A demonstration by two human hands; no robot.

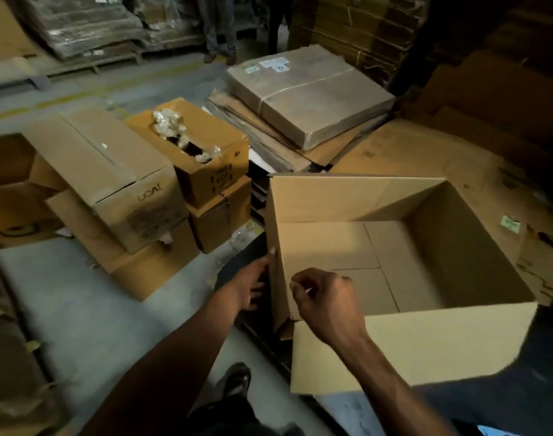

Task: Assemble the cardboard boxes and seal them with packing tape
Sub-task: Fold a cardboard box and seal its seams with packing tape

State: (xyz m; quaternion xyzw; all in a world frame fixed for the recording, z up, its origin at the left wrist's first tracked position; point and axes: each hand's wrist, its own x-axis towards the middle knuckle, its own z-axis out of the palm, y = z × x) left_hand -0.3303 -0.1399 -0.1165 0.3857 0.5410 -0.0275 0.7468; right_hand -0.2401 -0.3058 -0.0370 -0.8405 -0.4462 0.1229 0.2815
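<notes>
Large open-topped brown cardboard box (394, 262) is touched on its left wall's outer face by left hand (250, 286), fingers straight. Right hand (327, 302) is held above near corner, fingers curled, nothing visibly gripped.

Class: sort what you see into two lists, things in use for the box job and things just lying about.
In use: open cardboard box; left hand on its outer wall; right hand at its corner.

Lying about: torn box with plastic wrap; wrapped bundle; closed box.
</notes>
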